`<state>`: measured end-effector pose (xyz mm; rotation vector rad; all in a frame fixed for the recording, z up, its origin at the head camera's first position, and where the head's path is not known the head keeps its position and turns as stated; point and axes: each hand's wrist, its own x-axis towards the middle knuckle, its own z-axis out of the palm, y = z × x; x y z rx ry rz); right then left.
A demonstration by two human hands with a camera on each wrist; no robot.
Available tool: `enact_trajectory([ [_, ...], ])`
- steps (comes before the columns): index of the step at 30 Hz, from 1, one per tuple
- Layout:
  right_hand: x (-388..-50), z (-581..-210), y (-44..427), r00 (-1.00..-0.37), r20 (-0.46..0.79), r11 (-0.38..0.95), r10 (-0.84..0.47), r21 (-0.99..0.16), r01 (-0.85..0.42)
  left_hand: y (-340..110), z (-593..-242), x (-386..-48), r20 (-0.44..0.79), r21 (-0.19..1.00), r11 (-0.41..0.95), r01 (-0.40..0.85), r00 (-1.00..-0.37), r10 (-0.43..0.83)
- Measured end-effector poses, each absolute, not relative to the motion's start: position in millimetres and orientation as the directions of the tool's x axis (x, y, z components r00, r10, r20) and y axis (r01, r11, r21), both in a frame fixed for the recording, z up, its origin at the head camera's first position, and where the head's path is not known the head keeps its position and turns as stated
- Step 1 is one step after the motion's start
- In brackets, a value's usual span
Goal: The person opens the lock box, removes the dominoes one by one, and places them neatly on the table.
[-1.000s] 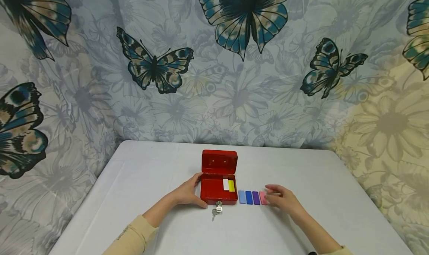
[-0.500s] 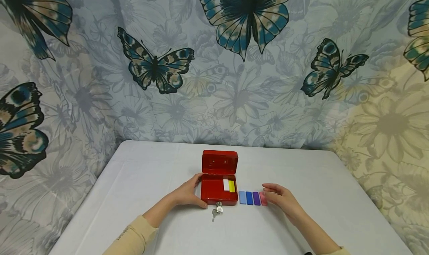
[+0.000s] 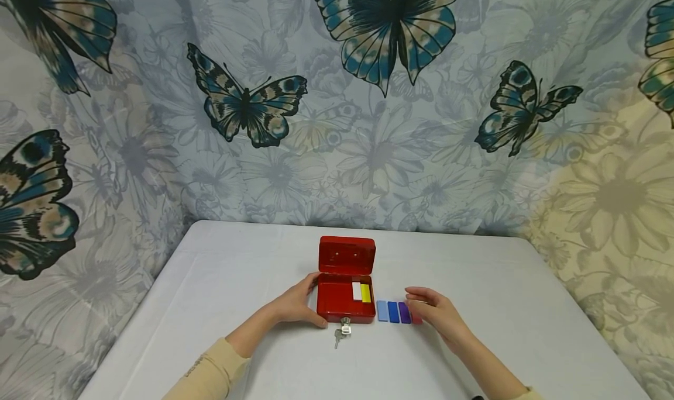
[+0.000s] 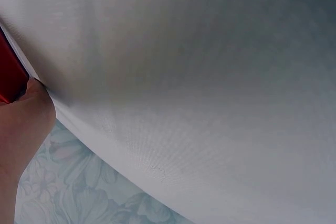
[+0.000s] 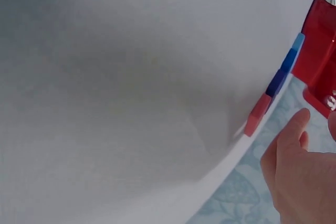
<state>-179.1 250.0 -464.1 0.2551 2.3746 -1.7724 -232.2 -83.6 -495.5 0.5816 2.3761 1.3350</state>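
Note:
A red cash box (image 3: pixel 358 318) stands on the table with its lid (image 3: pixel 346 256) raised. My left hand (image 3: pixel 295 304) holds the box's left side, thumb at the front corner and fingers toward the back. A white block (image 3: pixel 357 291) and a yellow block (image 3: pixel 365 293) lie side by side inside it. Right of the box is a row: light blue block (image 3: pixel 382 311), blue block (image 3: pixel 393 311), purple block (image 3: pixel 404 313), pink block (image 5: pixel 257 115). Over the pink block, partly covering it in the head view, hovers my right hand (image 3: pixel 437 312), holding nothing.
A silver lock (image 3: pixel 345 325) with keys (image 3: pixel 338 337) hangs at the box's front. White cloth covers the table (image 3: pixel 253 254). Behind its back edge rises a butterfly-print backdrop (image 3: pixel 337 172).
My right hand has drifted left over the pink block, toward the purple one, and hides more of the pink block. The left hand stays on the box.

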Motion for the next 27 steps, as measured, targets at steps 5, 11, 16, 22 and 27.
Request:
enact_trajectory([
  [5,-181,-463,245,-0.972,-0.235,0.269,0.026,-0.935,0.233,-84,-497,-232,-0.082,0.87,0.453,0.195,-0.849,0.522],
  [11,-184,-460,235,-0.97,-0.242,0.294,0.014,-0.927,0.235,-83,-495,-232,-0.095,0.867,0.463,0.182,-0.853,0.513],
  [16,-187,-458,227,-0.972,-0.236,0.277,-0.002,-0.934,0.226,-83,-494,-231,-0.099,0.866,0.467,0.178,-0.854,0.51],
  [22,-190,-458,218,-0.976,-0.22,0.268,-0.009,-0.94,0.209,-83,-494,-232,-0.096,0.863,0.472,0.181,-0.858,0.504],
  [27,-193,-457,209,-0.979,-0.204,0.266,-0.027,-0.945,0.19,-83,-494,-231,-0.097,0.863,0.472,0.178,-0.859,0.503],
])
